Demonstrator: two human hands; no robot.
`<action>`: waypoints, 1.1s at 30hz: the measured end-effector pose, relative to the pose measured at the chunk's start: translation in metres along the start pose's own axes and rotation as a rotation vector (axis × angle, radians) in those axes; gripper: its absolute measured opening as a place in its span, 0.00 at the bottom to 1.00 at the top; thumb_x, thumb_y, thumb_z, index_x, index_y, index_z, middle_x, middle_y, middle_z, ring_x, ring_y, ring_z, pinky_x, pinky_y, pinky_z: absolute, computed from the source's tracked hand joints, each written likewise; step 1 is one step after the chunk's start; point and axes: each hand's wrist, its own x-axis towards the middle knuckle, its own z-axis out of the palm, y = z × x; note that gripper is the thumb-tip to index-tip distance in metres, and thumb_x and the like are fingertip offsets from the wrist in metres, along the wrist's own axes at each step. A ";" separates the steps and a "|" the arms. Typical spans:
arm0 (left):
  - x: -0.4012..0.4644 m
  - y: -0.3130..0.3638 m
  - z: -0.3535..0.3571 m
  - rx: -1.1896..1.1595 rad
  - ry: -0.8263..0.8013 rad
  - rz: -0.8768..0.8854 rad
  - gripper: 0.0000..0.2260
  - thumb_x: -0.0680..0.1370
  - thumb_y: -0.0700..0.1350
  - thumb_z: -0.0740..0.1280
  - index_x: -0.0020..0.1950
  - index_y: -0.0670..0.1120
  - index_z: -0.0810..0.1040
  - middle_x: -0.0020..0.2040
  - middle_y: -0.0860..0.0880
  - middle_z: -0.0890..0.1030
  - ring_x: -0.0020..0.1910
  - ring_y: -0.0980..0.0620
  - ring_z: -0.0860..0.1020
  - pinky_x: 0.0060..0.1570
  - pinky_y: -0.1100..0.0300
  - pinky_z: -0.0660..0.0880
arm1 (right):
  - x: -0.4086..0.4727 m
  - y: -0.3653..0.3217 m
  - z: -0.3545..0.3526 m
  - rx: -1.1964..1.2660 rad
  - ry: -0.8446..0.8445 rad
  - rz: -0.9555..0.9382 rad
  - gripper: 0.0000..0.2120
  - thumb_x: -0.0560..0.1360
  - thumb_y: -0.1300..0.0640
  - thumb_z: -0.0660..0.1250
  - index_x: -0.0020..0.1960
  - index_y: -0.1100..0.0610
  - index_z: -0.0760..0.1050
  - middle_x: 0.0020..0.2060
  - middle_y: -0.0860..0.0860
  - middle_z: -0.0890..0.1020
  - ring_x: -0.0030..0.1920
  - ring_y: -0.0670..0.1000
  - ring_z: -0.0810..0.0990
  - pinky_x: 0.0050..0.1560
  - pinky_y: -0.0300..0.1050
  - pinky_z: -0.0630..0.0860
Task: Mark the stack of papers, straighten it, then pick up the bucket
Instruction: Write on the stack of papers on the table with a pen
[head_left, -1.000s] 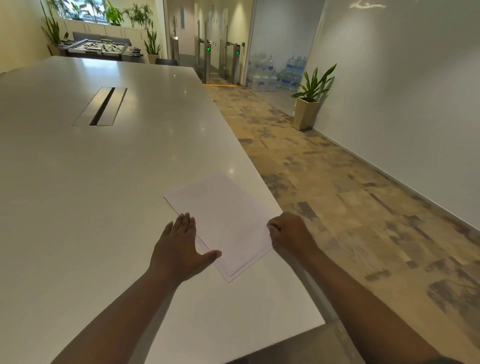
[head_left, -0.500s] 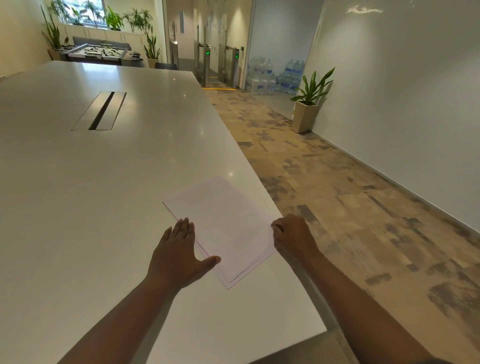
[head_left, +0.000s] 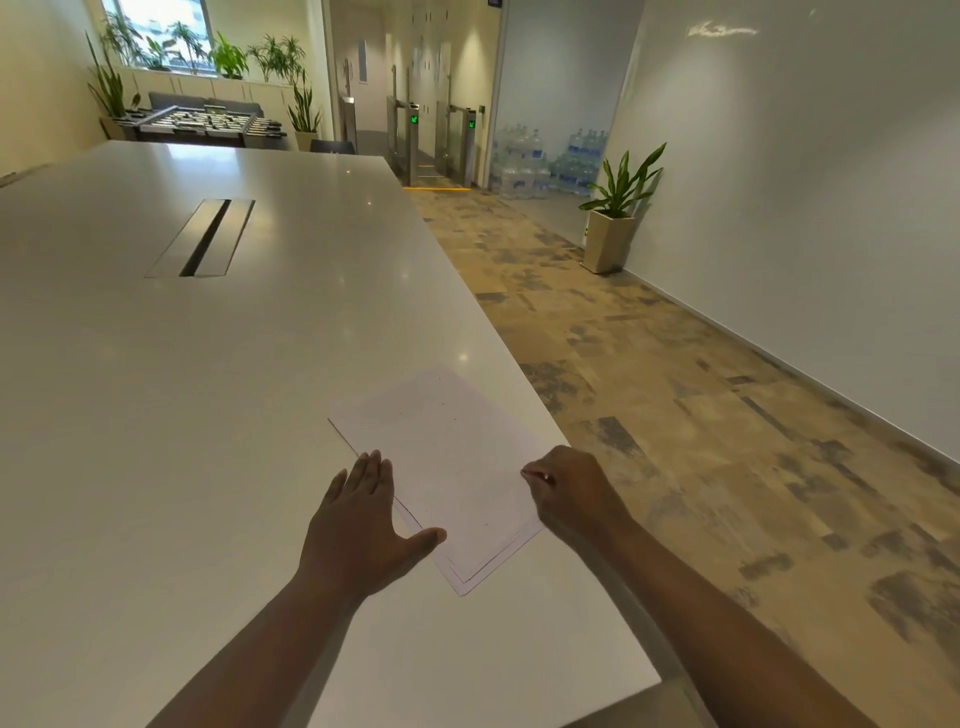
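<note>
A thin stack of white papers (head_left: 452, 467) lies askew on the white table (head_left: 208, 415), near its right edge; the sheets are slightly fanned at the near corner. My left hand (head_left: 363, 525) lies flat against the stack's left edge, fingers straight, with the thumb spread onto the paper. My right hand (head_left: 571, 493) is curled at the stack's right edge and pinches a thin pen-like thing (head_left: 537, 474), of which only a small tip shows. No bucket is in view.
The table's right edge runs beside a carpeted walkway (head_left: 675, 415). A metal cable hatch (head_left: 202, 236) sits in the tabletop further back. A potted plant (head_left: 615, 218) stands by the right wall, with stacked water bottles (head_left: 545, 161) and entry gates (head_left: 441, 140) beyond.
Both hands keep nearly the same places at the stack's edges. The view has shifted slightly, so papers and hands sit a little lower in the frame.
</note>
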 end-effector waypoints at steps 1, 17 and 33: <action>0.000 0.000 0.000 -0.008 0.003 0.001 0.54 0.68 0.78 0.48 0.81 0.42 0.46 0.81 0.47 0.45 0.80 0.53 0.42 0.78 0.53 0.43 | 0.002 0.010 0.001 -0.003 -0.001 0.072 0.14 0.74 0.65 0.64 0.36 0.62 0.61 0.25 0.57 0.70 0.33 0.51 0.70 0.36 0.51 0.71; 0.000 0.000 -0.001 0.009 0.000 -0.002 0.54 0.67 0.79 0.46 0.81 0.42 0.45 0.81 0.47 0.44 0.79 0.54 0.41 0.78 0.53 0.44 | -0.002 -0.007 -0.003 -0.035 -0.009 0.033 0.19 0.76 0.64 0.62 0.28 0.56 0.62 0.24 0.52 0.66 0.33 0.49 0.69 0.34 0.49 0.66; 0.000 0.002 -0.001 -0.003 -0.003 -0.011 0.54 0.67 0.78 0.47 0.81 0.42 0.46 0.81 0.47 0.45 0.79 0.54 0.42 0.78 0.53 0.43 | -0.005 -0.005 -0.007 0.004 0.014 0.172 0.16 0.74 0.65 0.63 0.28 0.57 0.66 0.27 0.52 0.68 0.32 0.49 0.68 0.35 0.50 0.69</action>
